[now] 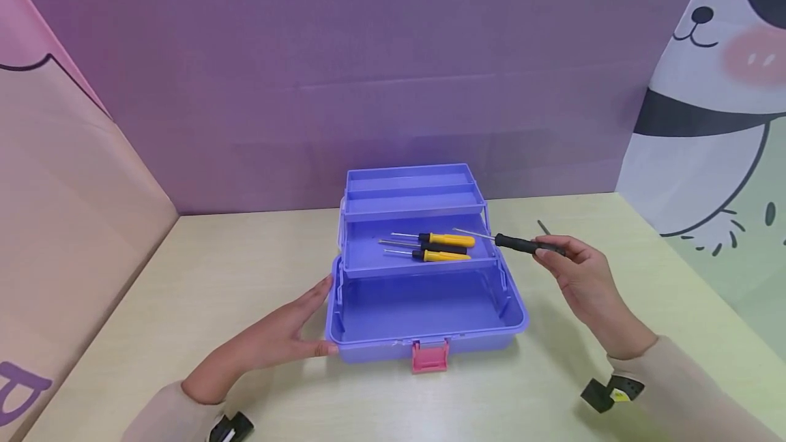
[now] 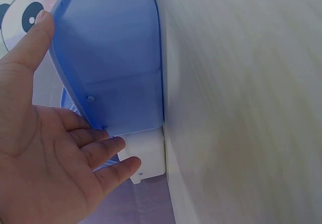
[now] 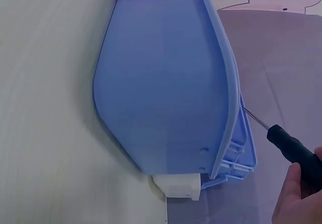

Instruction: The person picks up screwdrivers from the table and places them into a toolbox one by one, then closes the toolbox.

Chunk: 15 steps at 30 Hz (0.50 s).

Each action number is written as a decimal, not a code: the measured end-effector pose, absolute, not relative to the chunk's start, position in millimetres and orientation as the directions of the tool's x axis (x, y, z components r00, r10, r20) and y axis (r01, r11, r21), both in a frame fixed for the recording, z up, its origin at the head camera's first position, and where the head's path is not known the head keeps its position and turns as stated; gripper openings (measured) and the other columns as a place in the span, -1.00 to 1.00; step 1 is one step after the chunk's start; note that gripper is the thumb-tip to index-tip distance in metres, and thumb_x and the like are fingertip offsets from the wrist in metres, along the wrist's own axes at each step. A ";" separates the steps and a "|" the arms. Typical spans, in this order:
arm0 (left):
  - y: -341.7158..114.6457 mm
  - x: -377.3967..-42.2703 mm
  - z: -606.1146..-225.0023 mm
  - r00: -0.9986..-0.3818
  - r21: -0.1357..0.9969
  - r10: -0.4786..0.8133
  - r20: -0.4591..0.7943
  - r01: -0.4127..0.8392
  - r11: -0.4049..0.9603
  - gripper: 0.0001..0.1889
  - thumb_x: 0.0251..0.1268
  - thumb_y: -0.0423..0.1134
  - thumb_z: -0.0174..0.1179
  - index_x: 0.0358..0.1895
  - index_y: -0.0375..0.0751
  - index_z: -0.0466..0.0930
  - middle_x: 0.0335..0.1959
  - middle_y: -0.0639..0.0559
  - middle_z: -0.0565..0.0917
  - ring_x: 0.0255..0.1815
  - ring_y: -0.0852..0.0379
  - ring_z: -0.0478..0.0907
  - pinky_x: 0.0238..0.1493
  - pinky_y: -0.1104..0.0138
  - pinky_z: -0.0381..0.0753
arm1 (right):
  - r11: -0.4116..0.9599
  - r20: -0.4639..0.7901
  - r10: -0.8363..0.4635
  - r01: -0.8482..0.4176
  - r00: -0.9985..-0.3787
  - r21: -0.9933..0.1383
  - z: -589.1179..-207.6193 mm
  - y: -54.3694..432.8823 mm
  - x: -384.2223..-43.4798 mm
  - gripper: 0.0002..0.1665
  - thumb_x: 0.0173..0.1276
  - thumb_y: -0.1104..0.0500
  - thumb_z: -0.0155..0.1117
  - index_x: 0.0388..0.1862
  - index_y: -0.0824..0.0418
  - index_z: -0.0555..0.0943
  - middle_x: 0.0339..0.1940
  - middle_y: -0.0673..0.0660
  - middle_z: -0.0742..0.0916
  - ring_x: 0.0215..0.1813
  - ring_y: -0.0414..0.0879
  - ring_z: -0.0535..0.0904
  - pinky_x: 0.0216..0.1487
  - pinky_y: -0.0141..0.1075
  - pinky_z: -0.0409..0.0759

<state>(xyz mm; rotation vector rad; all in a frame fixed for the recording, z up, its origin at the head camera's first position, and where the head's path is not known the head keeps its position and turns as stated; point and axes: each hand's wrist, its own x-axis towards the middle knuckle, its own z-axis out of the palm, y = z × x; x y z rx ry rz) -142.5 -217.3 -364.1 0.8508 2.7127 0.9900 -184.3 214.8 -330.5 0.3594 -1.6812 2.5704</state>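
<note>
A purple toolbox (image 1: 399, 305) stands with its trays unfolded. My left hand (image 1: 276, 336) rests on the box's left side, fingers spread and thumb near the front corner; the left wrist view shows the fingers fairly straight along its wall. My right hand (image 1: 583, 285) pinches the black handle of a screwdriver (image 1: 518, 244), its thin shaft pointing left over the right edge of the lower tray (image 1: 365, 261). Two yellow-and-black screwdrivers (image 1: 452, 240) and a black-handled one (image 1: 443, 248) lie side by side in that tray.
An upper tray (image 1: 411, 203) with a divider sits behind. A pink latch (image 1: 430, 358) hangs at the box's front. Behind my right hand a thin grey rod (image 1: 543, 227) shows, its other end hidden. A purple backdrop (image 1: 393, 87) rises at the table's far edge.
</note>
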 end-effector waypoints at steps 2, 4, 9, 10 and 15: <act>-217.4 -142.9 -364.9 -0.832 0.627 0.550 0.071 0.466 0.625 0.08 0.10 0.13 0.29 0.51 -0.22 -0.22 0.53 -0.12 -0.12 0.49 -0.14 -0.08 0.34 -0.07 0.14 | -0.405 0.217 -0.091 -0.163 -0.972 -0.900 -331.3 212.1 -184.8 -0.68 0.28 0.53 0.12 -0.30 0.20 0.72 -0.26 0.03 0.70 -0.20 -0.20 0.67 -0.02 -0.44 0.58; -217.4 -143.3 -365.8 -0.829 0.632 0.554 0.076 0.469 0.617 0.08 0.10 0.12 0.30 0.51 -0.21 -0.23 0.53 -0.10 -0.12 0.49 -0.12 -0.09 0.35 -0.06 0.13 | -0.405 0.213 -0.097 -0.157 -0.972 -0.901 -331.9 209.7 -185.1 -0.68 0.28 0.53 0.12 -0.31 0.19 0.72 -0.26 0.03 0.70 -0.21 -0.20 0.67 -0.02 -0.44 0.58; -217.5 -142.9 -367.2 -0.831 0.640 0.552 0.069 0.462 0.615 0.08 0.10 0.11 0.30 0.51 -0.22 -0.22 0.53 -0.11 -0.12 0.49 -0.12 -0.10 0.35 -0.07 0.12 | -0.392 0.199 -0.112 -0.141 -0.974 -0.909 -332.3 204.9 -185.6 -0.66 0.28 0.53 0.11 -0.31 0.17 0.73 -0.27 0.02 0.71 -0.21 -0.20 0.67 -0.02 -0.44 0.58; -217.6 -142.7 -367.3 -0.832 0.635 0.550 0.067 0.461 0.620 0.08 0.10 0.12 0.30 0.51 -0.22 -0.22 0.53 -0.11 -0.12 0.49 -0.13 -0.09 0.35 -0.07 0.12 | -0.381 0.193 -0.115 -0.136 -0.974 -0.914 -332.1 204.0 -185.9 -0.66 0.29 0.52 0.11 -0.31 0.16 0.73 -0.26 0.02 0.71 -0.20 -0.20 0.67 -0.02 -0.44 0.58; -217.5 -142.9 -365.9 -0.830 0.625 0.553 0.075 0.471 0.622 0.07 0.11 0.13 0.28 0.51 -0.22 -0.23 0.52 -0.14 -0.12 0.48 -0.18 -0.08 0.33 -0.09 0.15 | -0.314 0.152 -0.130 -0.104 -0.980 -0.944 -330.1 199.6 -187.5 -0.68 0.31 0.46 0.14 -0.29 0.10 0.73 -0.22 -0.01 0.68 -0.16 -0.23 0.64 0.00 -0.48 0.56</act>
